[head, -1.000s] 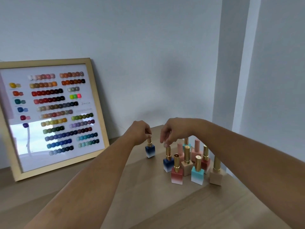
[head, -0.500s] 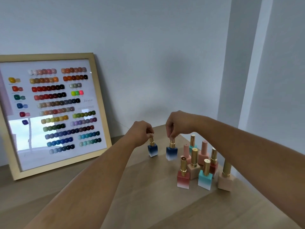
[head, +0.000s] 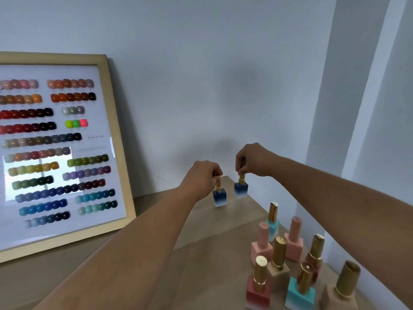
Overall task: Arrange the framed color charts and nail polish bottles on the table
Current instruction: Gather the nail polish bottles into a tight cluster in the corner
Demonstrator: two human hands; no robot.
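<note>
Two blue-to-white nail polish bottles with gold caps stand near the far corner of the wooden table [head: 201, 265]. My left hand [head: 204, 175] pinches the cap of the left blue bottle [head: 219, 198]. My right hand [head: 252, 161] pinches the cap of the right blue bottle [head: 241, 190]. A framed color chart [head: 55, 151] with a light wood frame leans against the wall at the left. Several more bottles cluster at the near right, among them a pink bottle [head: 262, 247], a teal bottle [head: 300, 295] and a beige bottle [head: 342, 291].
The wall runs close behind the two blue bottles and the table's far corner. The table's right edge passes just beyond the bottle cluster. Bare tabletop lies between the chart and the cluster.
My right hand has carried the second blue bottle from the cluster to a spot beside the first one at the far corner. My left hand has stayed on its bottle. The camera moved closer.
</note>
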